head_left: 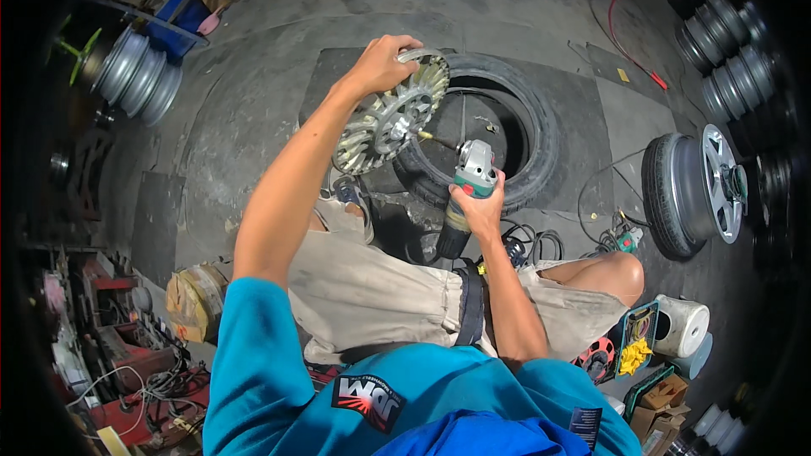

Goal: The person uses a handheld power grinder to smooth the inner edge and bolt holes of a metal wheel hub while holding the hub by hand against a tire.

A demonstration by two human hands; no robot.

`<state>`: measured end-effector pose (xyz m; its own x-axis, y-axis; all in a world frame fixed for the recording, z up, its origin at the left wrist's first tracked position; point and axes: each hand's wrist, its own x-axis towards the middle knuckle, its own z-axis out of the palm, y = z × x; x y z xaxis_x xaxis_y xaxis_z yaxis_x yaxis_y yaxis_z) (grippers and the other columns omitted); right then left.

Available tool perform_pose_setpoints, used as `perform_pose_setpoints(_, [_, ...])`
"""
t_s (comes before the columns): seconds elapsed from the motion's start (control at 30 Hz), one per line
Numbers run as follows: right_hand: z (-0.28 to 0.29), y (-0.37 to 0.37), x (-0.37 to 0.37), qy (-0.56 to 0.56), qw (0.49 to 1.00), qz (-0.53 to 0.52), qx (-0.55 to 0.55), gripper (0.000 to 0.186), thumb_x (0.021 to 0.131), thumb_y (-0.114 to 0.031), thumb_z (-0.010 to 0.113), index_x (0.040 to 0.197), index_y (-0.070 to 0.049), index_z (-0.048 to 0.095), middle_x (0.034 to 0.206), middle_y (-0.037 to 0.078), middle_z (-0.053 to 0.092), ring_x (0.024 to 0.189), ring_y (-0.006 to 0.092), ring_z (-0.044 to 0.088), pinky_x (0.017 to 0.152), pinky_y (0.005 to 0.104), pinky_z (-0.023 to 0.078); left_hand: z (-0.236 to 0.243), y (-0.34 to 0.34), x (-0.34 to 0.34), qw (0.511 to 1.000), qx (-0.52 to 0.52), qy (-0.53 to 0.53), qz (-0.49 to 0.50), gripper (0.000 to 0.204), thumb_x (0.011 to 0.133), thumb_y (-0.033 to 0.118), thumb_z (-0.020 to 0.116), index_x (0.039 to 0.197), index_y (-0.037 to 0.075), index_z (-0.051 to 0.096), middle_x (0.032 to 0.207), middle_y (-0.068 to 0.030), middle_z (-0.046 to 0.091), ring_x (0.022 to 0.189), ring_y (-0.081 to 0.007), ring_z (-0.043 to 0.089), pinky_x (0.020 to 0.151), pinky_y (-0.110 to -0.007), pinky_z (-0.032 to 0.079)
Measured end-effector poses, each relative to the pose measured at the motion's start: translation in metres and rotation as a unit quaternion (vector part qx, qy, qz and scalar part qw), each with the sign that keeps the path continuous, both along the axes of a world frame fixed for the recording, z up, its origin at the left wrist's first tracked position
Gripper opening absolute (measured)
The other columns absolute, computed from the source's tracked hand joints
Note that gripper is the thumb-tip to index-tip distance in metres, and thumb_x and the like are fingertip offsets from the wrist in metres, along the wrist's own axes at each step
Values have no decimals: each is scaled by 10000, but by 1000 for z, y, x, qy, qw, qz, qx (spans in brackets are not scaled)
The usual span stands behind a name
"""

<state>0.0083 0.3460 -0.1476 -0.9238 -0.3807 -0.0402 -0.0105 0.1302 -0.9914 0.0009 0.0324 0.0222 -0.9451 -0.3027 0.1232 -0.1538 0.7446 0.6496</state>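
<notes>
My left hand (384, 63) is closed on the top edge of a grey, many-spoked wheel face (397, 122), which stands tilted in front of me. In my right hand (483, 207) is an angle grinder (475, 171) with a green and dark body and a silver head. A thin shaft (438, 140) runs from the grinder's head toward the spokes near the wheel's hub; I cannot tell if its tip touches. Behind both lies a black tire (545, 139), flat on the floor.
To the right stand a tire on a rim (676, 194) and a silver spoked wheel face (723, 186). Cables (541, 245) and a green tool (628, 241) lie near my knee. Stacked rims (139, 76) are at the left, red machinery (118, 355) lower left, a white bucket (683, 327) lower right.
</notes>
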Motion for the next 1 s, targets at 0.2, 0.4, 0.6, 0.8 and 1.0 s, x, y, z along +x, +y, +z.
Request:
perform_pose_setpoints(0.2, [5, -20, -8, 45, 997, -48, 38, 846, 664, -230, 920, 1349, -22, 468, 1204, 171, 647, 1105, 273, 633, 986, 415, 501, -16, 0, -11, 996, -59, 65, -11, 453, 946, 262, 705, 1350, 59, 680, 1308, -217, 698, 1174, -399, 673, 1038, -466, 514])
perform_pose_setpoints(0.4, [-15, -21, 8, 5, 1000, 4, 2, 810, 683, -202, 905, 1336, -3, 468, 1144, 132, 641, 1021, 210, 629, 943, 373, 518, -12, -2, -6, 995, -81, 54, -11, 421, 993, 279, 662, 1368, 86, 666, 1324, -189, 697, 1234, -408, 633, 1075, -483, 483])
perform_pose_setpoints(0.6, [2, -25, 6, 5, 1000, -11, 23, 841, 667, -219, 929, 1340, -8, 472, 1150, 132, 645, 1028, 211, 633, 944, 380, 525, -15, -7, 3, 994, -86, 66, -5, 378, 1023, 271, 634, 1341, 72, 681, 1322, -183, 702, 1255, -397, 629, 1079, -470, 484])
perform_pose_setpoints(0.8, [-20, -31, 11, -13, 1000, 10, -5, 845, 662, -232, 949, 1323, -13, 470, 1163, 153, 655, 1048, 246, 647, 952, 398, 521, -16, -13, 8, 992, -102, 68, 6, 396, 1009, 286, 636, 1347, 88, 690, 1335, -208, 693, 1237, -411, 635, 1080, -492, 484])
perform_pose_setpoints(1.0, [15, -41, 3, 54, 998, -25, 30, 888, 675, -232, 927, 1385, -17, 441, 1190, 176, 636, 1072, 277, 635, 978, 414, 504, -13, -6, 12, 991, -98, 94, 10, 394, 1009, 273, 636, 1340, 65, 690, 1310, -203, 708, 1238, -413, 632, 1079, -488, 484])
